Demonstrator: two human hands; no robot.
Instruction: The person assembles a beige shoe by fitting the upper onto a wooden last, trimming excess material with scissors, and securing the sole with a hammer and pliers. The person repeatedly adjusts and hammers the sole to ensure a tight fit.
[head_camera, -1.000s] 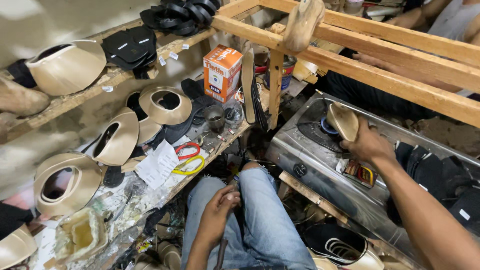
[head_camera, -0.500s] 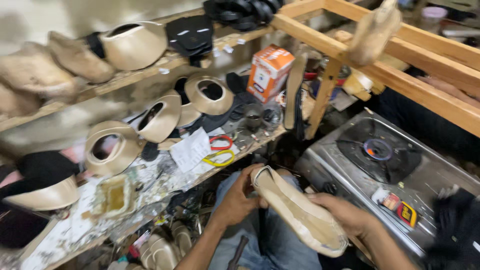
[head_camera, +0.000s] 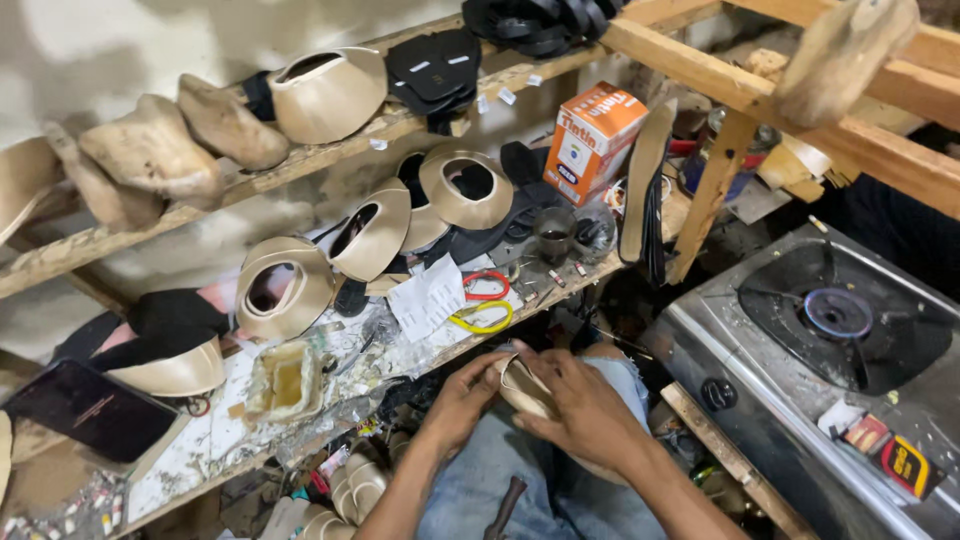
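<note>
left hand: I see it pinching the sole's near end, steadying it.
right hand: cupped over the sole, pressing it.
scissors: beyond both hands, on worktop.

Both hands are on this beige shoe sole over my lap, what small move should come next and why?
Probably press the beige shoe sole flat between both thumbs: the left hand and right hand already pinch its near end together, above the blue jeans.

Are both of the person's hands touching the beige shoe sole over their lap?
Touching. The head view shows the left hand and the right hand both wrapped around the beige shoe sole, fingers pressed on its surface.
</note>
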